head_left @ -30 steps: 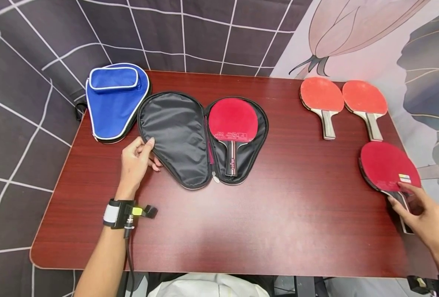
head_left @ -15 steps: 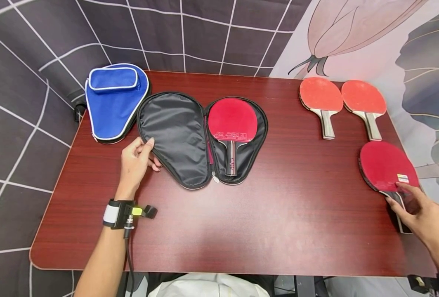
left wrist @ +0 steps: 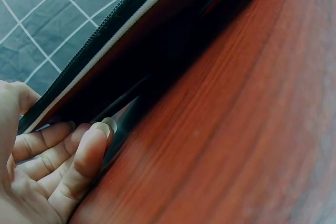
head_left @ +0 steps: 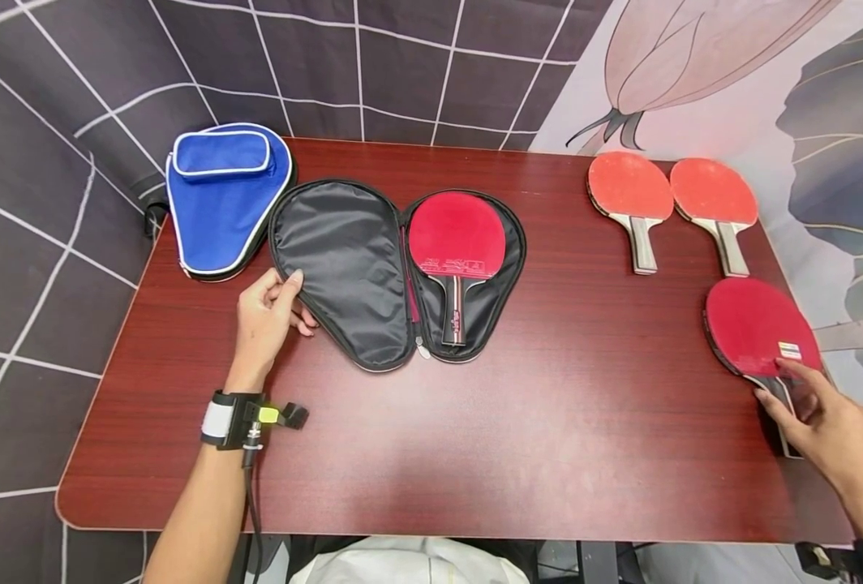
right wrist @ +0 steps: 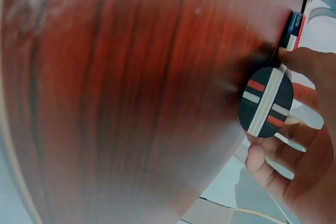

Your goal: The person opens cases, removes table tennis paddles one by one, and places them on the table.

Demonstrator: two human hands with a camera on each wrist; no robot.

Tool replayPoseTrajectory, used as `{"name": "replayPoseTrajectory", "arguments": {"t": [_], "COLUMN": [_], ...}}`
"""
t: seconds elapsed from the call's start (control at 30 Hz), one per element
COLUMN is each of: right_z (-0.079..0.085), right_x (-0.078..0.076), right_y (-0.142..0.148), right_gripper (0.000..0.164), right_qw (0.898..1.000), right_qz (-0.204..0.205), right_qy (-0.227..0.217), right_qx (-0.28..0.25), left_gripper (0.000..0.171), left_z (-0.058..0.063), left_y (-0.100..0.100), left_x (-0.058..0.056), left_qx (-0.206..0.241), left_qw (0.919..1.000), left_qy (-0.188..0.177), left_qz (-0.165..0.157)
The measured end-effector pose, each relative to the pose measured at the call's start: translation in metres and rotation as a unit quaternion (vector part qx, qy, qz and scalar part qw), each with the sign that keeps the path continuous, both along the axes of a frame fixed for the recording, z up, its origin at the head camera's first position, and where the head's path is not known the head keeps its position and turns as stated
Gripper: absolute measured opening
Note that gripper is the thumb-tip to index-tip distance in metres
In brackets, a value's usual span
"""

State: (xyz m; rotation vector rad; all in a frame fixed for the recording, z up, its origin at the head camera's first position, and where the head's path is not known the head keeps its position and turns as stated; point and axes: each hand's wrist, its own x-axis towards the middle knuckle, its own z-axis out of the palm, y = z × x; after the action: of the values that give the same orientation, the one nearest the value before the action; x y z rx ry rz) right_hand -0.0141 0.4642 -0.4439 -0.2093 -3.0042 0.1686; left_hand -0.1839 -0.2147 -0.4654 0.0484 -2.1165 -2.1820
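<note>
My left hand [head_left: 264, 316] pinches the left edge of a black table tennis paddle case [head_left: 344, 268] lying unzipped and spread flat. The left wrist view shows the zippered rim [left wrist: 100, 51] raised above the tabletop, with fingers beneath it. A red paddle with a dark handle [head_left: 457, 235] lies in the case's right half. At the table's right side my right hand [head_left: 836, 434] grips another red table tennis paddle [head_left: 760, 324] where blade meets handle, thumb on the near side. Its striped handle end [right wrist: 266, 102] faces the right wrist camera.
A blue case with white piping [head_left: 227, 203] lies at the back left, beside the black case. Two orange-red paddles with pale handles [head_left: 630, 191] lie at the back right of the wooden table [head_left: 548, 454]. Fabric-covered walls [head_left: 402, 73] stand behind and at the sides.
The paddle in my right hand has shifted very slightly left, together with the hand. My left hand keeps its place at the case's edge.
</note>
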Motion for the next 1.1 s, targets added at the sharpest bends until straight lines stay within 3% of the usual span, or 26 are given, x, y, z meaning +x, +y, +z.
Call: {"name": "replayPoseTrajectory", "arguments": {"t": [0.33,0.47,0.67,0.83,1.1], "right_z": [0.004,0.003,0.007,0.016,0.025], "right_x": [-0.003,-0.003,-0.009,-0.019,-0.035], "right_y": [-0.003,-0.006,-0.01,-0.02,-0.067], "right_gripper": [0.065,0.065,0.084,0.09,0.087], "right_qw": [0.999,0.997,0.996,0.999,0.998], "right_qz": [-0.029,-0.058,-0.07,-0.048,0.011], "right_qy": [0.029,0.05,0.039,0.0,0.01], "right_qx": [-0.015,-0.003,0.027,-0.001,-0.064], "left_gripper": [0.047,0.045,0.045,0.047,0.048], "left_z": [0.001,0.005,0.008,0.002,-0.001], "left_y": [-0.001,0.0,0.001,0.0,0.0], "left_x": [0.001,0.002,0.001,-0.001,0.0], "left_qx": [-0.007,-0.011,-0.019,-0.018,-0.016], "left_qw": [1.0,0.9999,0.9998,0.9998,0.9999], "left_qy": [-0.004,-0.006,-0.007,-0.005,0.001], "left_qz": [-0.003,-0.008,-0.007,-0.002,0.002]}}
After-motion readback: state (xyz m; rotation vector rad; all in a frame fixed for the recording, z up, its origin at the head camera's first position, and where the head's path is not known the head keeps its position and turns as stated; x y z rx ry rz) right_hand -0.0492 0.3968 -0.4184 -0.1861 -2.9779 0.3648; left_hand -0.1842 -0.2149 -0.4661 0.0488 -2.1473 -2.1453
